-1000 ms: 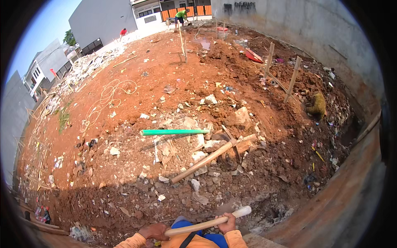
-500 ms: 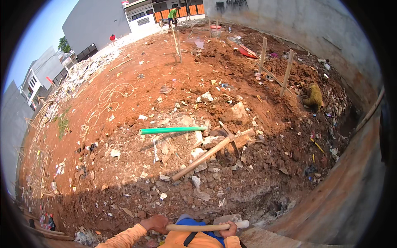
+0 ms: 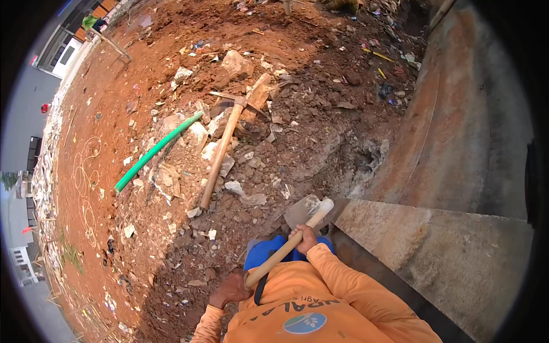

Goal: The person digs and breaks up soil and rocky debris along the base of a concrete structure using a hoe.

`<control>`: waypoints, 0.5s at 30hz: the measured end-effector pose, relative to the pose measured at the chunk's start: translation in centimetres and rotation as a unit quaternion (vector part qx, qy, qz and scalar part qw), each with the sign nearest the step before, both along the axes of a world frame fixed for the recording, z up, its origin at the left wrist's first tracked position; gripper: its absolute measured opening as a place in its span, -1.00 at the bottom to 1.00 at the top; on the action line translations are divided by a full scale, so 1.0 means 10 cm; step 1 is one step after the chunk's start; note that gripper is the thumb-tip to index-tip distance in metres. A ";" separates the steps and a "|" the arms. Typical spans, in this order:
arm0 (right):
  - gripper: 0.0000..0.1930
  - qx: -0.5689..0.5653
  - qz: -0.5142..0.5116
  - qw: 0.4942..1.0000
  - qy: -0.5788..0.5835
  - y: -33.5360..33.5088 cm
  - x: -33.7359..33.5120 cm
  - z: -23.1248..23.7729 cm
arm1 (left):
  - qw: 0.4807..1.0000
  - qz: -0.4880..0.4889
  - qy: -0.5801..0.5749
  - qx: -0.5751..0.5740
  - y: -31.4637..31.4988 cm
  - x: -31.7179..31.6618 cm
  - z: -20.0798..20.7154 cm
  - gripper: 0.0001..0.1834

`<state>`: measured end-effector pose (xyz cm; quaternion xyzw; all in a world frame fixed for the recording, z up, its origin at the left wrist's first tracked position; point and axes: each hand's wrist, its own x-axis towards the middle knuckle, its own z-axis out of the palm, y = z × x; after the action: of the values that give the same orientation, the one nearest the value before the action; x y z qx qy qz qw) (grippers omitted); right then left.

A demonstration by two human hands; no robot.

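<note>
Across the front of my orange shirt runs a hoe [image 3: 275,258] with a pale wooden handle. My left hand [image 3: 230,290] is closed round the handle's lower end. Farther up, close to the whitish tip, my right hand [image 3: 304,237] grips the same handle. A flat, dirt-caked metal blade [image 3: 298,212] shows beside that tip, just above the ground. Ahead of me a pickaxe [image 3: 221,160] lies on broken stones, its head pointing away. To its left a green pipe [image 3: 155,153] rests on the rubble.
A concrete wall [image 3: 457,120] rises on the right, with a concrete ledge [image 3: 434,251] beside me. Reddish soil with stones and litter spreads ahead. A tangled rope [image 3: 86,180] lies at left. Far off, a wooden stake [image 3: 111,44] stands near a person in green [image 3: 90,23].
My view has turned to the right and downward, so the pickaxe and green pipe appear farther left and tilted. Both hands keep hold of the hoe, which now slants up to the right.
</note>
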<state>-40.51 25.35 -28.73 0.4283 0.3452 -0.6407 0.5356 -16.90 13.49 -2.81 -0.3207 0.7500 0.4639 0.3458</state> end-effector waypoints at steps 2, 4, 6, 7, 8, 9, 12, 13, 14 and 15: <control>-0.82 0.031 -0.007 0.999 0.017 -0.09 0.05 -0.08 | 0.994 0.089 0.059 -0.007 0.02 -0.12 -0.23 -0.41; -0.84 0.064 -0.008 0.998 0.021 0.04 -0.09 -0.24 | 0.997 0.058 0.056 0.014 0.05 -0.23 -0.51 -0.41; -0.84 0.052 -0.025 0.998 0.027 0.02 -0.14 -0.29 | 0.998 0.052 0.046 0.009 0.08 -0.17 -0.74 -0.42; -0.85 0.073 -0.007 0.997 0.015 -0.07 -0.14 -0.28 | 0.999 0.012 0.028 -0.009 0.08 -0.07 -0.85 -0.43; -0.87 0.089 0.017 0.996 0.003 -0.20 -0.14 -0.24 | 0.999 -0.021 0.008 -0.032 0.06 0.06 -0.89 -0.44; -0.87 0.093 0.028 0.995 0.011 -0.15 -0.21 -0.27 | 1.000 -0.019 -0.004 0.003 0.02 -0.22 -0.70 -0.48; -0.79 0.086 -0.012 0.996 0.023 0.22 -0.53 -0.40 | 0.997 -0.021 0.033 0.062 0.03 -0.59 -0.75 -0.53; -0.79 0.103 -0.012 0.994 0.033 0.24 -0.56 -0.38 | 0.996 -0.025 0.045 0.077 0.02 -0.60 -0.80 -0.52; -0.79 0.080 -0.009 0.995 0.051 0.31 -0.61 -0.41 | 0.992 -0.037 0.064 0.098 -0.03 -0.63 -0.86 -0.51; -0.80 0.076 -0.014 0.995 0.062 0.26 -0.58 -0.35 | 0.995 -0.018 0.067 0.070 -0.07 -0.58 -0.88 -0.51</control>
<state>-46.32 27.91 -32.28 0.4317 0.4195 -0.6456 0.4700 -22.74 12.84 -11.62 -0.2510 0.7427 0.5292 0.3246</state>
